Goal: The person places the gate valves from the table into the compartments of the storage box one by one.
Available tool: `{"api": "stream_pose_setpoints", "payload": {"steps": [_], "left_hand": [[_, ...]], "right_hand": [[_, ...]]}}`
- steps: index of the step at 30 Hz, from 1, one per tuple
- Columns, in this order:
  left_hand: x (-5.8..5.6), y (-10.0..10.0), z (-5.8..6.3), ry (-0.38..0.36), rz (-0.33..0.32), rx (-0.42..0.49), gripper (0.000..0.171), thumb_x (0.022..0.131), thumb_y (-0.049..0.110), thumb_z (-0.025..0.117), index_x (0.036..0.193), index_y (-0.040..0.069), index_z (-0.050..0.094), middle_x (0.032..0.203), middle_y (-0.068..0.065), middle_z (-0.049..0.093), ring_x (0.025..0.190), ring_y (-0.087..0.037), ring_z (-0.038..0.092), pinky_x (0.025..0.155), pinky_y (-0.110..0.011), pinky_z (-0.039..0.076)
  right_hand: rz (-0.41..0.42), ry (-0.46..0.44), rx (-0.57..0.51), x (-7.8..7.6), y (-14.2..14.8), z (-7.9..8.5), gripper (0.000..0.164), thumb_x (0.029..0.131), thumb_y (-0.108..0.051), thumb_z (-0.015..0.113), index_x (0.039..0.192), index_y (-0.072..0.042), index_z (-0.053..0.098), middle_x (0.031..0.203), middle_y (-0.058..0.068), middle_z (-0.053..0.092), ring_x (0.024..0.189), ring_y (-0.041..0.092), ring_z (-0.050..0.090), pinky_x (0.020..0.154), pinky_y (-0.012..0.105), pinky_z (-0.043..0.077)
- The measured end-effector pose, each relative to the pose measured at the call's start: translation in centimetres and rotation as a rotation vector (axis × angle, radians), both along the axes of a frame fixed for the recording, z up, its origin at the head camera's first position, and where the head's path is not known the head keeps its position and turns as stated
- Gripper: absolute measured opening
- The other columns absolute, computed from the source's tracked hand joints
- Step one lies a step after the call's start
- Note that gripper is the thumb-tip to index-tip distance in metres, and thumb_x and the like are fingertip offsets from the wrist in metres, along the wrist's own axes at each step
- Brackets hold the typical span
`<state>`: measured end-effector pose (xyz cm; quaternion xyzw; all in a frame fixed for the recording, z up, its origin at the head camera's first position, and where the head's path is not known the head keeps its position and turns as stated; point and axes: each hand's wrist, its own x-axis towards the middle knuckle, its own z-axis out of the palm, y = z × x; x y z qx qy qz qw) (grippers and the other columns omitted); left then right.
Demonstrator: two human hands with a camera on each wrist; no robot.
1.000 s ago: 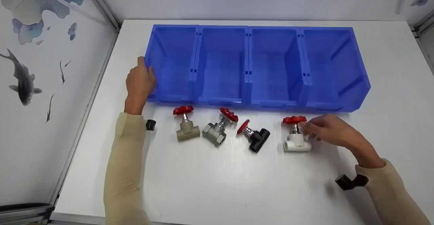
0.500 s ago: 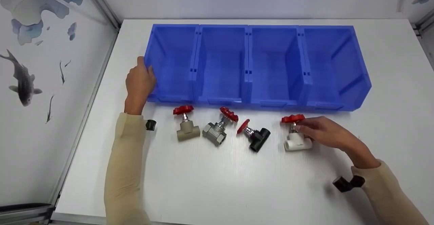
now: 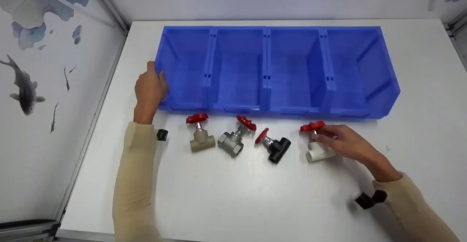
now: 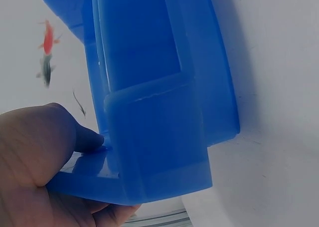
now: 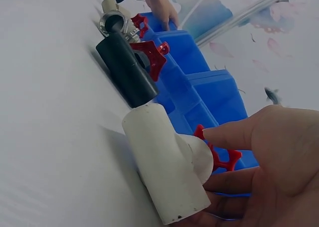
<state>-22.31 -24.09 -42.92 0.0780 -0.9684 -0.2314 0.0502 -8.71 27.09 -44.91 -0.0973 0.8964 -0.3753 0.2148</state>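
Note:
My left hand point(image 3: 150, 87) grips the left side wall of a row of joined blue bins point(image 3: 239, 111); the left wrist view shows its thumb on one side of the wall and its fingers on the other. My right hand point(image 3: 346, 142) pinches a white valve point(image 3: 316, 151) with a red handwheel at its stem, just in front of the rightmost bin. The valve leans slightly, and the fingers behind it are partly hidden. Left of it lie a black valve point(image 3: 279, 150), a metal valve point(image 3: 231, 143) and a beige valve point(image 3: 201, 140), each with a red handwheel.
The white table point(image 3: 233, 198) carries everything. Behind the bins rises a pale printed wall point(image 3: 226, 1), and another printed panel point(image 3: 69, 99) with a metal frame stands on the left. A black wrist device point(image 3: 369, 199) juts from the right sleeve.
My right hand has moved a little left and closed on the white valve, whose handwheel has tipped left and away. The left hand stays on the bin wall.

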Motion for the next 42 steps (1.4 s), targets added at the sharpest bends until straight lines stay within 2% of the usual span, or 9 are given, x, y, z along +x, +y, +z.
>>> {"api": "stream_pose_setpoints", "payload": {"steps": [5, 17, 42], "left_hand": [[0.0, 0.0, 0.1, -0.003, 0.001, 0.004, 0.045, 0.104, 0.017, 0.043, 0.143, -0.006, 0.039, 0.121, -0.036, 0.061, 0.107, -0.051, 0.062, 0.086, -0.060, 0.049], [0.0, 0.0, -0.1, 0.009, 0.002, 0.018, 0.044, 0.105, 0.017, 0.043, 0.142, -0.006, 0.039, 0.123, -0.036, 0.060, 0.108, -0.051, 0.061, 0.087, -0.061, 0.048], [0.0, 0.0, -0.1, 0.004, 0.005, 0.011, 0.045, 0.105, 0.018, 0.044, 0.143, -0.006, 0.039, 0.124, -0.035, 0.059, 0.110, -0.050, 0.061, 0.089, -0.060, 0.049]], "right_hand": [[-0.022, -0.016, -0.030, 0.0, -0.2, -0.4, 0.025, 0.099, -0.024, 0.060, 0.110, -0.003, 0.070, 0.088, 0.003, 0.060, 0.084, 0.019, 0.050, 0.065, 0.026, 0.040], [-0.074, -0.063, -0.091, 0.1, -0.7, -0.7, 0.023, 0.099, -0.024, 0.060, 0.098, -0.003, 0.068, 0.081, 0.004, 0.052, 0.080, 0.020, 0.048, 0.063, 0.028, 0.038], [-0.087, -0.096, -0.113, 0.7, -1.3, -0.4, 0.025, 0.097, -0.027, 0.064, 0.105, -0.003, 0.065, 0.088, 0.007, 0.056, 0.082, 0.021, 0.050, 0.064, 0.027, 0.042]]}}
